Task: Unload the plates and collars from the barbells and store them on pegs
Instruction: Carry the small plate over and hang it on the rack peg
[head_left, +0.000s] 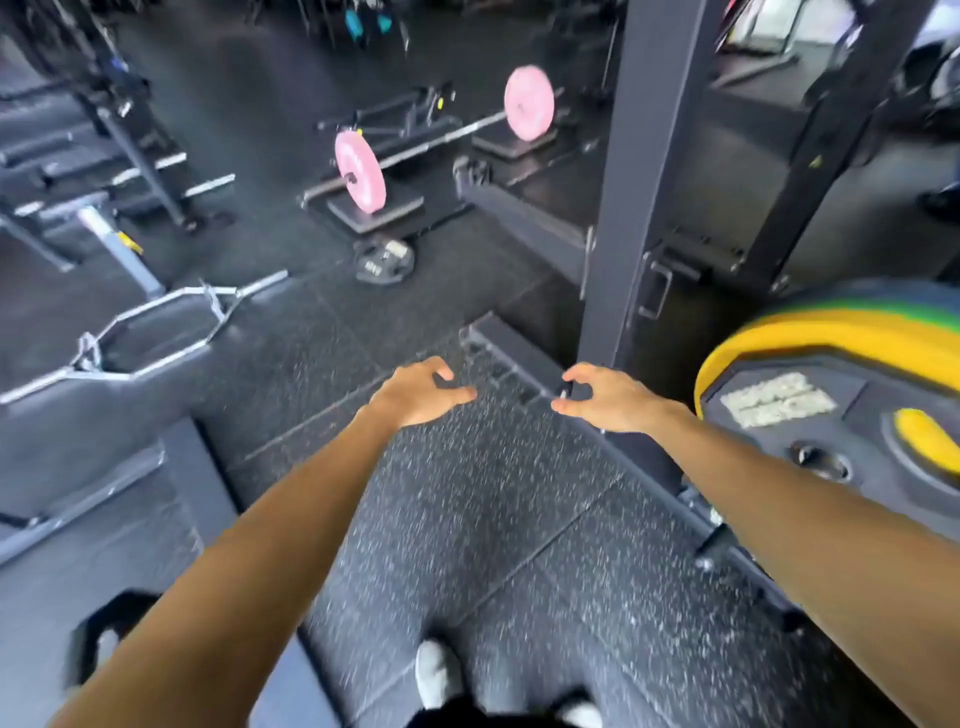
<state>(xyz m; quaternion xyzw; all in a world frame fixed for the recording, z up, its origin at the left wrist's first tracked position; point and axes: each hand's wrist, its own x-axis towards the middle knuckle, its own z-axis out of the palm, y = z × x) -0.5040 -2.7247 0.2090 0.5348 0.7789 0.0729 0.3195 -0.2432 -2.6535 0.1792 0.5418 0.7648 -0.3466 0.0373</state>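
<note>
While both arms reach forward, left hand (422, 393) loosely spread, holding nothing, right hand (605, 397) pinching a small dark object, pink-plated barbell (441, 139) at twelve o'clock.

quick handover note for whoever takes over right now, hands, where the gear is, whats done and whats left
Left hand: open, fingers loosely curled, holding nothing.
Right hand: pinching a small dark item, too blurred to name, possibly a collar.
Barbell ahead on the floor blocks carries two pink plates.
A black plate lies flat on the floor near it.
Yellow-rimmed plates are stacked at right.
Done: cannot tell from this view.
Left: strip the pink plates, pick up the floor plate, peg everything.
</note>
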